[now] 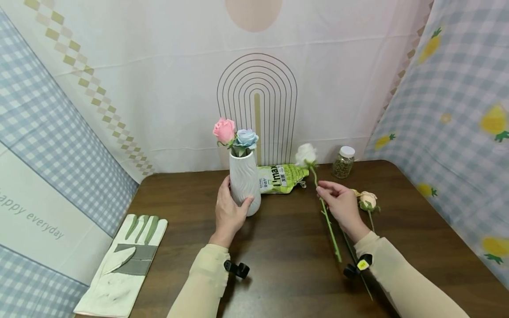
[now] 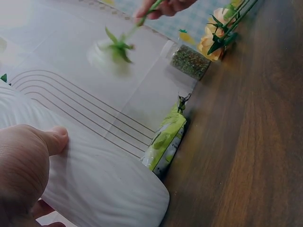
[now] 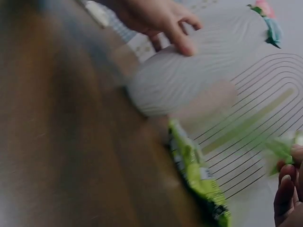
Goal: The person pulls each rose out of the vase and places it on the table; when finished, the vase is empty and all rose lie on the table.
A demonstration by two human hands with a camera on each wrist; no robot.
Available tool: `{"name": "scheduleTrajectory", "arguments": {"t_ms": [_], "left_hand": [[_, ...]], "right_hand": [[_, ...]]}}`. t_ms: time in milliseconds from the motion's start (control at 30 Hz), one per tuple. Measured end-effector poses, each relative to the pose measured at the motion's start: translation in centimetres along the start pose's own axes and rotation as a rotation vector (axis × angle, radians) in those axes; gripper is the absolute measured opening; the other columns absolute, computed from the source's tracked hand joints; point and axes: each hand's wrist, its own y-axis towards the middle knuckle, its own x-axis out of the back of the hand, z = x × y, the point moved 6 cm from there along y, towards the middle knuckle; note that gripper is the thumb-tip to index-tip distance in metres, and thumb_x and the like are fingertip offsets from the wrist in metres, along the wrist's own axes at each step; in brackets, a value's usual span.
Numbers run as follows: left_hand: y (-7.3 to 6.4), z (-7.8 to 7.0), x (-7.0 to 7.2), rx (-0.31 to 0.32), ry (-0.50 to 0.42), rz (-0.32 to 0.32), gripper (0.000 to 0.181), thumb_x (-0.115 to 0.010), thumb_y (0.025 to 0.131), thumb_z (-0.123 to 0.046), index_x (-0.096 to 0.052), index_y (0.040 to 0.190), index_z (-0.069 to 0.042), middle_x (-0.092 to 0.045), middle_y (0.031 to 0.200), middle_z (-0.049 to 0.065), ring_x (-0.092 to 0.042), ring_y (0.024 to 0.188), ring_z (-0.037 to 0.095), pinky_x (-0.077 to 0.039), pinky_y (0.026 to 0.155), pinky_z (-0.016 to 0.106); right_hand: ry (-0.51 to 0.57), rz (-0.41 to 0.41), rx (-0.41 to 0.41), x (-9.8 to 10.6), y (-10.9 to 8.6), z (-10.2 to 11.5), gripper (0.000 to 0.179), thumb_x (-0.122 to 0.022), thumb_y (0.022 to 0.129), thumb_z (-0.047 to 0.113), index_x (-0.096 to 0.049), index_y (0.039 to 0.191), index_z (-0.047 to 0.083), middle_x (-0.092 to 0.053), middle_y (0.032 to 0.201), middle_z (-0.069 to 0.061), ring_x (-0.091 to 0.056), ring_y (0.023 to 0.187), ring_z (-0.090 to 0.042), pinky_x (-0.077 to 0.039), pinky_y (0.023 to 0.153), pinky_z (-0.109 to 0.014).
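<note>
A white ribbed vase [image 1: 243, 179] stands upright on the table, with a pink rose [image 1: 224, 130] and a light blue rose [image 1: 246, 138] in its mouth. My left hand [image 1: 229, 211] grips the vase's lower half, its thumb across the front in the left wrist view. To the right, my right hand [image 1: 343, 206] pinches the green stem of a white rose [image 1: 306, 154]. The bloom points up and away, and the stem's lower end slants down toward me. Beyond the right hand lies a cream rose [image 1: 368, 199] with its stem along the table, partly hidden by hand and forearm.
Behind the vase lies a green and white packet [image 1: 280, 178]. A white-lidded jar [image 1: 343, 163] of small greenish bits stands at the back right. White and green work gloves [image 1: 133, 256] rest at the left edge of the brown table [image 1: 278, 265]. Patterned cloths hang around it.
</note>
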Motion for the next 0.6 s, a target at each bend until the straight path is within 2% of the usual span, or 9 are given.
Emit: {"name": "scheduleTrajectory", "arguments": {"t_ms": [167, 433, 600], "left_hand": [[-0.1, -0.1, -0.1, 0.004, -0.002, 0.000, 0.086, -0.083, 0.075, -0.029, -0.035, 0.144, -0.006, -0.049, 0.135, 0.013, -0.049, 0.122, 0.027, -0.041, 0.100, 0.044], [-0.1, 0.0, -0.1, 0.011, -0.006, 0.000, 0.086, -0.083, 0.076, -0.028, -0.035, 0.144, -0.007, -0.048, 0.135, 0.013, -0.049, 0.122, 0.026, -0.041, 0.100, 0.043], [-0.1, 0.1, -0.1, 0.017, -0.008, -0.001, 0.085, -0.082, 0.076, -0.028, -0.035, 0.144, -0.007, -0.048, 0.135, 0.013, -0.049, 0.122, 0.026, -0.041, 0.100, 0.043]], "right_hand": [[-0.163, 0.101, 0.028, 0.0, -2.2, -1.7, 0.028, -0.069, 0.089, 0.019, -0.070, 0.108, -0.001, -0.071, 0.083, -0.016, -0.061, 0.064, -0.008, -0.047, 0.049, -0.021], [-0.305, 0.165, -0.013, 0.7, -4.8, -3.5, 0.021, -0.069, 0.089, 0.019, -0.073, 0.101, 0.001, -0.067, 0.071, -0.005, -0.058, 0.055, -0.013, -0.048, 0.047, -0.027], [-0.355, 0.181, -0.075, 1.5, -5.8, -4.2, 0.018, -0.070, 0.088, 0.015, -0.073, 0.100, 0.002, -0.068, 0.072, -0.005, -0.058, 0.055, -0.013, -0.049, 0.046, -0.027]]}}
